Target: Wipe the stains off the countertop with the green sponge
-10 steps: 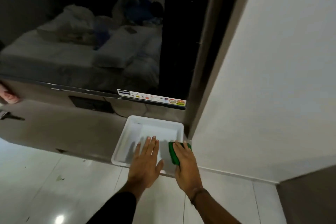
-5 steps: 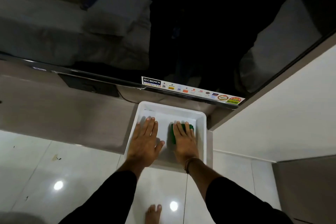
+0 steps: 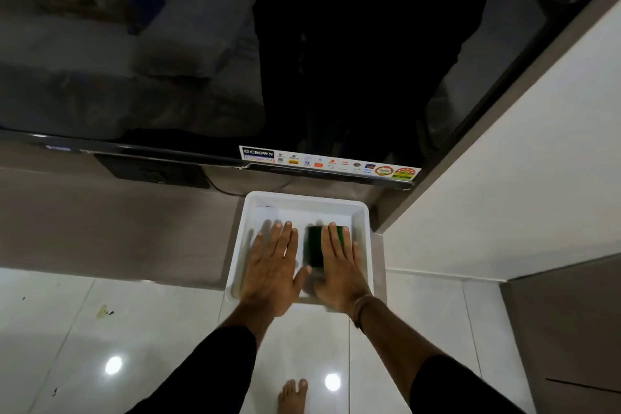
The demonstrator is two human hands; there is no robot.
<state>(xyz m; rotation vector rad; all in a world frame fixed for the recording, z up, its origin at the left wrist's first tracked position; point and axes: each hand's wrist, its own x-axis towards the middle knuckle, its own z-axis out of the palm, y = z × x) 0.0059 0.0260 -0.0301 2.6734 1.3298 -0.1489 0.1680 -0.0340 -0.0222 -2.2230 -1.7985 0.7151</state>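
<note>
A white rectangular tray (image 3: pixel 364 245) sits on a grey-brown countertop (image 3: pixel 117 228) below a large black TV. The green sponge (image 3: pixel 314 247) lies flat inside the tray, right of centre. My right hand (image 3: pixel 339 262) presses on the sponge with its fingers spread over the sponge's right part, which hides that side. My left hand (image 3: pixel 272 262) lies flat with fingers apart in the tray's left half, beside the sponge and holding nothing.
The TV screen (image 3: pixel 302 44) stands directly behind the tray, a sticker strip (image 3: pixel 329 163) along its lower edge. A white wall (image 3: pixel 521 161) closes the right side. Glossy white floor tiles (image 3: pixel 84 346) lie below, with my bare foot (image 3: pixel 292 397) on them.
The camera has moved closer and tilted down. The sponge was on edge at the tray's right rim; it now lies flat inside the tray under my right hand. My left hand stayed flat.
</note>
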